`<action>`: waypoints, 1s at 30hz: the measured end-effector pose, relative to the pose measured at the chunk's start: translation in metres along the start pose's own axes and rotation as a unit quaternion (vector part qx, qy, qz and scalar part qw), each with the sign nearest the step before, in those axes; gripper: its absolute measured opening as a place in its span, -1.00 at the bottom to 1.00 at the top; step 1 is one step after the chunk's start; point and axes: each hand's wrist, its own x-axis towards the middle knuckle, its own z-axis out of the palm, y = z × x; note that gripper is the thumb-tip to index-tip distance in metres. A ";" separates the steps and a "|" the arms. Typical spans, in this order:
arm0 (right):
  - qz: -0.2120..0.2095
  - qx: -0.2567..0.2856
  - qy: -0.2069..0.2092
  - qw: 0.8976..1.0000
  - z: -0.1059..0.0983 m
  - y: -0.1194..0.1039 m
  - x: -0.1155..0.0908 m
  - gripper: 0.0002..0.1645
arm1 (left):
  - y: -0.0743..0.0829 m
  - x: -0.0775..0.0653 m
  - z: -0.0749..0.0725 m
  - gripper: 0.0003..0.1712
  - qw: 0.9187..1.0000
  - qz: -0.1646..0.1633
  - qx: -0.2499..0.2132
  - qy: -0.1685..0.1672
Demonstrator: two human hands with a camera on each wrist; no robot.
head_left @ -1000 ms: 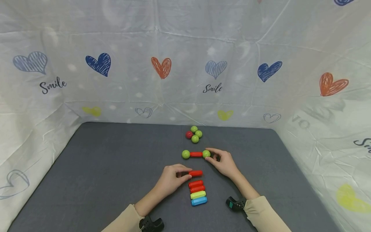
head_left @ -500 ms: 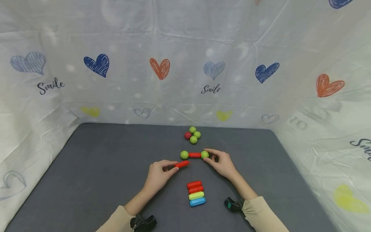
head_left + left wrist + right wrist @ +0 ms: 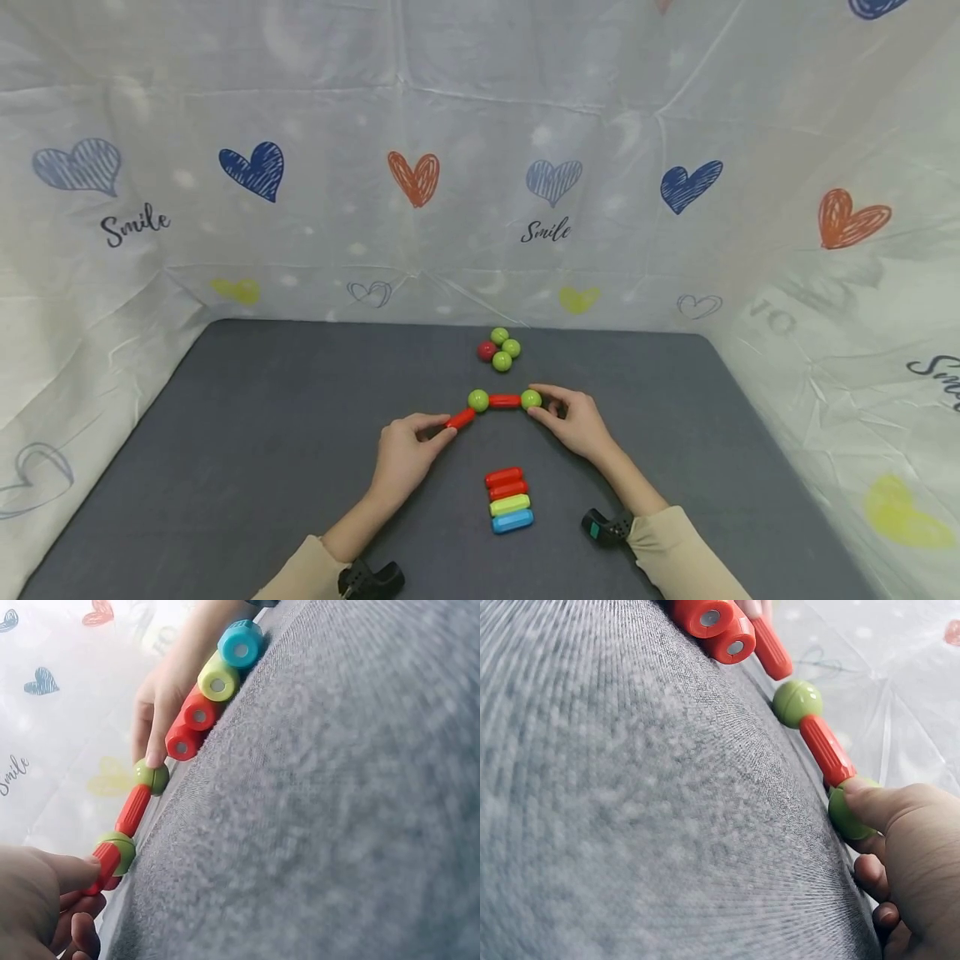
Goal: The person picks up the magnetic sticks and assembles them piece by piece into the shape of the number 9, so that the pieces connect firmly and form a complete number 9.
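Observation:
My left hand (image 3: 405, 454) pinches a red magnetic rod (image 3: 461, 418) between thumb and fingers, slanting it up toward a green ball (image 3: 478, 400). The rod's far end is at that ball or a hair from it; I cannot tell if they touch. A second red rod (image 3: 505, 401) joins this ball to another green ball (image 3: 531, 399) on the right. Thumb and fingers of my right hand (image 3: 577, 423) hold the right ball. In the right wrist view the held ball (image 3: 847, 814) is partly covered by the thumb.
Nearer me lie several rods side by side: two red rods (image 3: 506, 483), a yellow-green rod (image 3: 509, 505) and a blue rod (image 3: 513, 522). Farther back, a red ball (image 3: 487, 351) sits among three green balls (image 3: 502, 361). A heart-printed sheet (image 3: 330, 217) rises behind the grey table (image 3: 300, 400).
My left hand has lifted the red rod away from the row, moving it left and forward to the left green ball. My right hand keeps its hold on the right ball.

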 end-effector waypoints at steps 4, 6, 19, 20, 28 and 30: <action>0.000 0.000 -0.002 1.000 0.000 0.001 0.001 -0.52 | 0.000 0.001 0.002 -0.77 1.000 0.001 0.001 0.003; 0.000 -0.001 -0.001 1.000 0.000 0.000 0.001 -0.52 | 0.000 0.002 0.003 -0.77 1.000 0.003 0.001 0.001; -0.003 -0.001 0.003 1.000 0.000 0.002 0.001 -0.55 | 0.003 0.004 0.013 -0.77 0.998 0.025 0.044 -0.036; -0.002 -0.001 0.003 1.000 0.000 0.001 0.001 -0.55 | 0.004 0.004 0.014 -0.77 0.998 0.025 0.044 -0.038; 0.006 0.004 -0.001 1.000 0.001 0.000 0.001 -0.54 | 0.011 0.007 0.024 -0.73 0.997 0.024 0.064 -0.046; 0.008 0.005 0.000 1.000 0.001 0.000 0.001 -0.54 | 0.012 0.008 0.026 -0.72 0.996 0.025 0.067 -0.048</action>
